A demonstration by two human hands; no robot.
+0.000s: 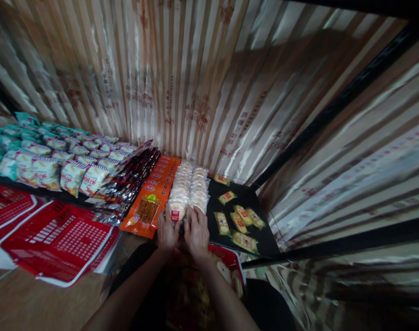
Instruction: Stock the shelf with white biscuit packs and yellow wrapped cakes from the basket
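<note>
**A:** Step in hand?

**B:** The front packet (177, 212), pale with a red label, is held by the left hand (167, 232), with the fingers closed on its near edge. It stands at the near end of the left of two pale rows (190, 186) on the black shelf (264, 236). The right hand (196, 230) is laid against the near end of the right row. Whether it is clamped on anything cannot be told. Judged: the packet is being seated at the head of its row.

**A:** What is called for next?

**B:** Judged: the packet must be squared against the one behind it. The fingers must then be eased off without the row being tipped.

**A:** Counts?

**B:** Hands: two. Pale rows: two, but the packets in each are too blurred to be counted. Yellow packets (244, 241): seven, scattered loose on the shelf to the right of the rows. Orange packets (150, 197): one strip, just left of the rows. Red baskets (58, 239): three are seen, two well to the left and one partly hidden under the forearms.
</note>
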